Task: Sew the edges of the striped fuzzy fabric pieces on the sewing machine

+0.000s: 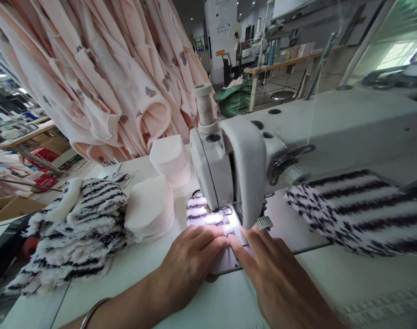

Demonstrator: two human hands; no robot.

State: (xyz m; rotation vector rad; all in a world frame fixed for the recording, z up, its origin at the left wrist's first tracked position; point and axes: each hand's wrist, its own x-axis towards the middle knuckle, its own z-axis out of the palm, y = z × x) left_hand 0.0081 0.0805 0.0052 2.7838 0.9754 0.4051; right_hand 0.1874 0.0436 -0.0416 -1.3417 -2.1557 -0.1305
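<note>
A small piece of black-and-white striped plush fabric (197, 211) lies under the needle area of a white sewing machine (215, 169), brightly lit by its lamp. My left hand (191, 256) rests at the near edge of this fabric, thumb and fingers pressed together on it. Just to the right, my right hand (273, 265) has its thumb and forefinger at the same edge, close to the presser foot, the other fingers bent by the machine head. Both sets of fingertips almost meet. The fabric's near edge is mostly hidden beneath them.
Striped plush pieces (81, 224) are heaped at left, beside two stacks of pale padded pieces (148, 208). More striped plush (362, 210) lies under the machine arm at right. Pink garments (126, 77) hang behind the table. A thread spool (205, 107) stands on the machine head.
</note>
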